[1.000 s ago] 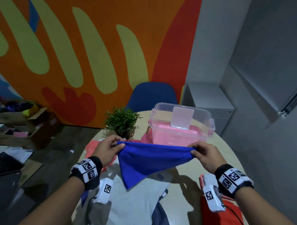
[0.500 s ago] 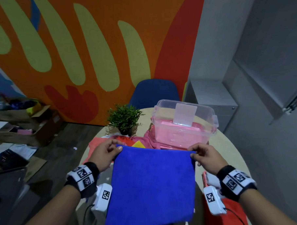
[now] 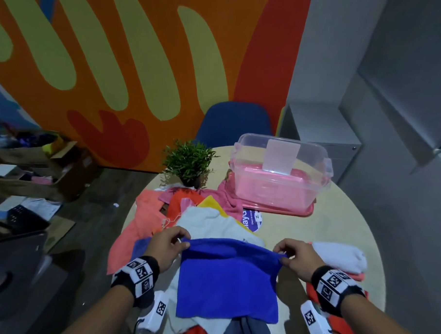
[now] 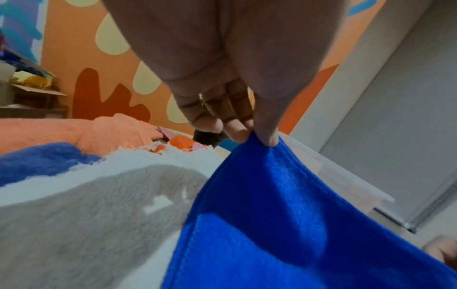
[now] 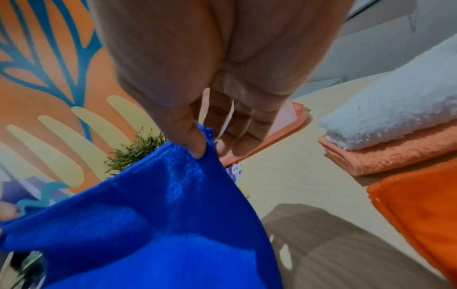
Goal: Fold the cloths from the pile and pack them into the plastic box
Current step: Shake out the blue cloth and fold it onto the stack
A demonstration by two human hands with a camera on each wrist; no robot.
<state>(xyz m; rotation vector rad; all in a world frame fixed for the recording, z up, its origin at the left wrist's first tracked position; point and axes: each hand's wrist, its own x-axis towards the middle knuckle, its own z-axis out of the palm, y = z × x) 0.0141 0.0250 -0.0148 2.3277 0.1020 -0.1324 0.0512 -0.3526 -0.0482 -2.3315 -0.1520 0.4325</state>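
Blue cloth fills the lower middle of my head view, spread over the white cloth of the pile. My left hand pinches its upper left corner between thumb and fingertips; my right hand pinches the upper right corner the same way, thumb on top. Right of centre, toward the upper part of the frame, stands the clear plastic box with something pink inside. At lower right, near my right wrist, folded cloths sit stacked on the table.
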